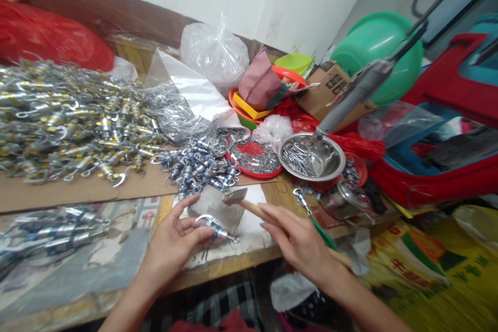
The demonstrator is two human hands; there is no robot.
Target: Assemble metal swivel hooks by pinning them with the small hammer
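My left hand [171, 244] pinches a small silver hook fitting [217, 230] with a blue band and a curved hook end. It is held at the near side of a pale stone-like block [223, 207], which rests on white sheeting at the table's edge. In my right hand [301, 238] is a hammer [235, 196], its wooden handle wrapped by the fingers. The hammer head hangs over the block, above and just right of the fitting. Whether the fitting touches the block I cannot tell.
Blue-banded fittings [198, 166] lie heaped behind the block, yellow-banded ones [78, 119] at the left. A red tray [268, 173] of small metal parts and a steel bowl [338, 163] of pins stand behind my right hand. A grey rod-shaped tool [346, 96] slants above the bowl.
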